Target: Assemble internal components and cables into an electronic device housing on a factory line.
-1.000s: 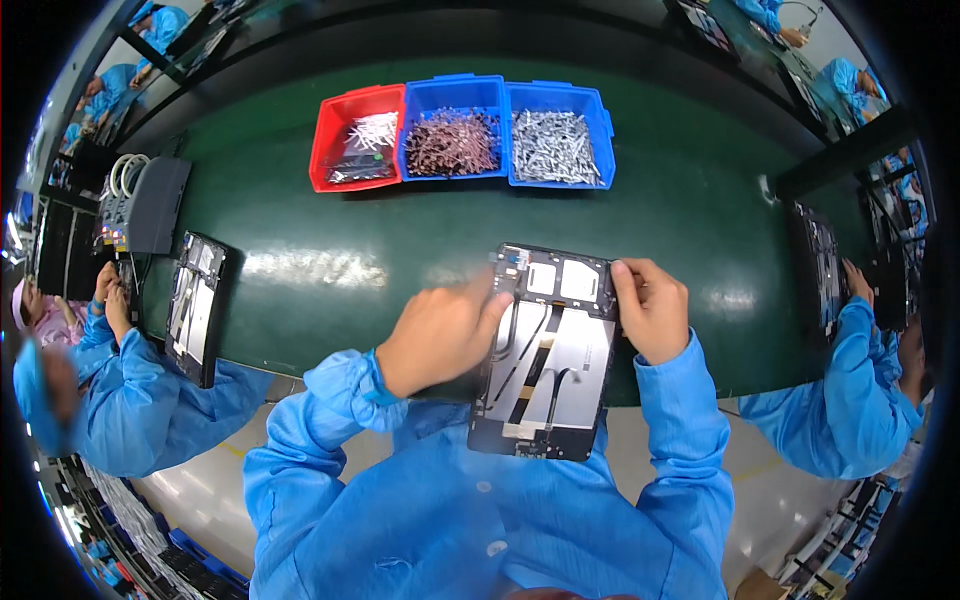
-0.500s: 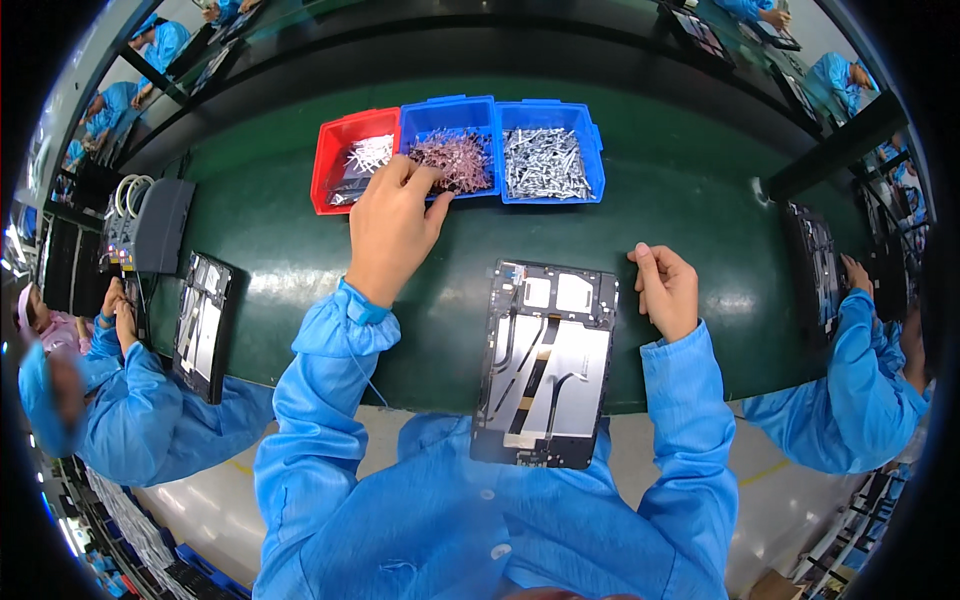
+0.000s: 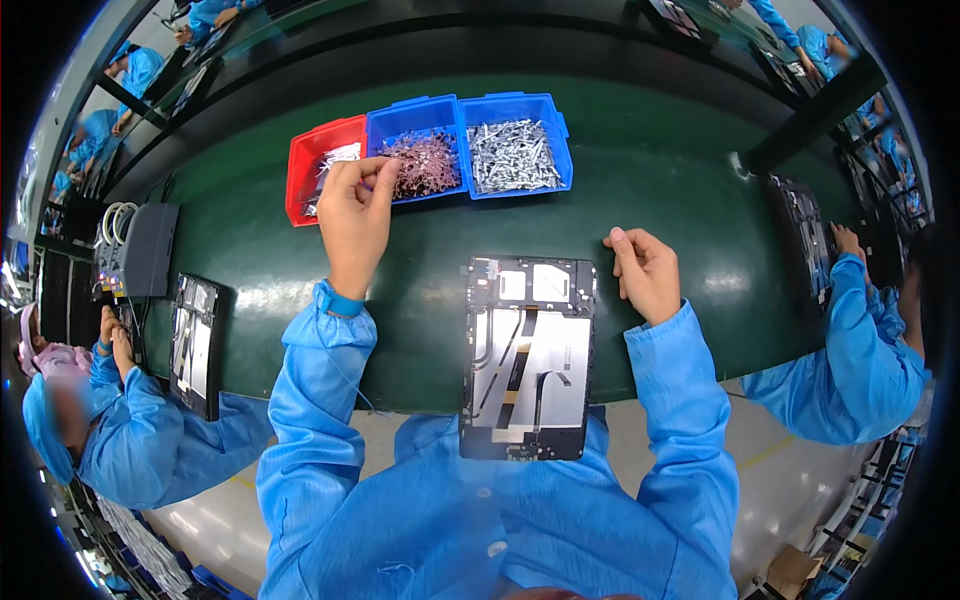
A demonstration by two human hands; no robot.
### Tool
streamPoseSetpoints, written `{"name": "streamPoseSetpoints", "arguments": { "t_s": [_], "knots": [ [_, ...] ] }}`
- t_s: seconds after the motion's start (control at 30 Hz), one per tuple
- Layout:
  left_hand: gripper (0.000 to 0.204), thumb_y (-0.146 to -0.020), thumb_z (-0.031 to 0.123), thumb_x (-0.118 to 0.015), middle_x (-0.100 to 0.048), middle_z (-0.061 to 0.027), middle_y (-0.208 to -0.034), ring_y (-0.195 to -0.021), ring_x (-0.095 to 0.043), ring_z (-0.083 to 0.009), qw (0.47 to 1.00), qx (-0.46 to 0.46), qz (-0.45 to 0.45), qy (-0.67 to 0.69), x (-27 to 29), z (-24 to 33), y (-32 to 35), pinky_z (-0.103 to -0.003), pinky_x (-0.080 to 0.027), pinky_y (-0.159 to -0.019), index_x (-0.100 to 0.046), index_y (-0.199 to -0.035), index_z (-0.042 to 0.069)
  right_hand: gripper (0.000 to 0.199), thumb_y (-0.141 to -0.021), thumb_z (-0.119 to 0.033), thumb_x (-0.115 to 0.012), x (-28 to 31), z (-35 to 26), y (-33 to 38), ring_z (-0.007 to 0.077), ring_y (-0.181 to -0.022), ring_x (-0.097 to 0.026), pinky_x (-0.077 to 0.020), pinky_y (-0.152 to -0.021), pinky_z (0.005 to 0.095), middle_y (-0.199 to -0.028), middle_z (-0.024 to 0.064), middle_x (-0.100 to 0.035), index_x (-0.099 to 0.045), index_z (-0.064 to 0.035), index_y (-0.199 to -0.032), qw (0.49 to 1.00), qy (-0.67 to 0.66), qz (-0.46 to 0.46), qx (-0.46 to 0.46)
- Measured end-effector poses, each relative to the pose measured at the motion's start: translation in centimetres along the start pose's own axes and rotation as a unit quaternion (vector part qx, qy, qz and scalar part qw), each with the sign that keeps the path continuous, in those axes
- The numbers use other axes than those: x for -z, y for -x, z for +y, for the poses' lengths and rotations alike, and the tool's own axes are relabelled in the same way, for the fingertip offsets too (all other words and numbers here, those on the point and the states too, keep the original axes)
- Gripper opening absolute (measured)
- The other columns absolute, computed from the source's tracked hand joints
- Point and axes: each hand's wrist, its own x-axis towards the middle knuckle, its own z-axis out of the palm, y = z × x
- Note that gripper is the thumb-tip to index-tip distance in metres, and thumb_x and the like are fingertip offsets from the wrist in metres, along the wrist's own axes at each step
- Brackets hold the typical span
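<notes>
My left hand (image 3: 353, 225) is raised at the front of the red bin (image 3: 302, 165) and the middle blue bin (image 3: 375, 125). Its thumb and index finger meet in a pinch by a heap of small pinkish pieces (image 3: 428, 165); anything between the tips is too small to make out. My right hand (image 3: 648, 275) rests loosely curled on the green table, with nothing showing in its fingers. Between my forearms lies an opened tablet (image 3: 545, 365), its inner side up, showing a silver plate, black frame and dark ribbon cables. Its lower end overhangs the table's near edge.
A right blue bin (image 3: 566, 165) holds small silvery strips (image 3: 513, 155). White pieces (image 3: 342, 155) lie in the red bin. At left stand a grey box (image 3: 152, 250) and another opened tablet (image 3: 195, 345) near a co-worker (image 3: 150, 430). Another person (image 3: 840, 375) works at right by a tablet (image 3: 800, 240).
The whole view has shifted, so bins and tablet appear farther left. My left thumb and index finger, apart before, have come together beside the pinkish pieces. My right hand stays curled.
</notes>
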Motion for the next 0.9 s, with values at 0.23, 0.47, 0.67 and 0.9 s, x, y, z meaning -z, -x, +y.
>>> {"name": "streamPoseSetpoints", "arguments": {
  "t_s": [0.23, 0.47, 0.67, 0.9],
  "knots": [
    [0.012, -0.101, 0.01, -0.076, -0.064, 0.0011, -0.091, -0.073, -0.05, -0.0035, 0.983, 0.017, 0.052, 0.176, -0.1, -0.8, 0.3, -0.021, -0.042, -0.064, -0.077, -0.105, -0.001, 0.034, -0.107, -0.03, -0.067, -0.1, -0.4, -0.3, 0.0052, -0.05, -0.049, -0.038, -0.046, 0.0246, -0.067, 0.0014, -0.061, -0.075, 0.0026, -0.099, 1.0, -0.001, 0.004, 0.0],
    [0.012, -0.093, 0.001, -0.079, -0.068, -0.0056, -0.101, -0.085, -0.063, -0.009, 0.922, 0.081, -0.213, 0.313, 2.9, 8.0, 8.4, -0.023, -0.051, -0.071, -0.078, -0.105, 0.001, 0.02, -0.105, -0.011, -0.065, -2.0, -4.7, 3.5, 0.0069, -0.075, -0.062, -0.0497, -0.064, 0.0215, -0.113, 0.0074, -0.071, -0.073, 0.0024, -0.117, 0.97, 0.051, -0.031, 0.235],
    [0.015, -0.089, -0.001, -0.082, -0.068, -0.0076, -0.104, -0.089, -0.067, -0.0128, 0.894, 0.101, -0.242, 0.362, 2.6, 9.6, 11.8, -0.027, -0.055, -0.072, -0.081, -0.103, 0.003, 0.023, -0.086, -0.003, -0.082, -5.0, -10.0, 7.0, 0.0272, -0.081, -0.075, -0.0603, -0.075, 0.0356, -0.093, 0.0144, -0.074, -0.078, -0.0007, -0.108, 0.948, 0.014, -0.226, 0.223],
    [0.019, -0.083, 0.003, -0.084, -0.068, -0.0066, -0.097, -0.082, -0.07, -0.0205, 0.966, -0.067, -0.187, 0.168, 3.4, 9.6, 11.9, -0.031, -0.056, -0.065, -0.08, -0.101, 0.009, 0.02, -0.087, 0.0, -0.082, -6.0, -7.6, 7.4, 0.0159, -0.075, -0.07, -0.0549, -0.065, 0.0295, -0.09, 0.0072, -0.072, -0.078, -0.0006, -0.107, 0.94, 0.02, -0.199, 0.277]
  ]
}}
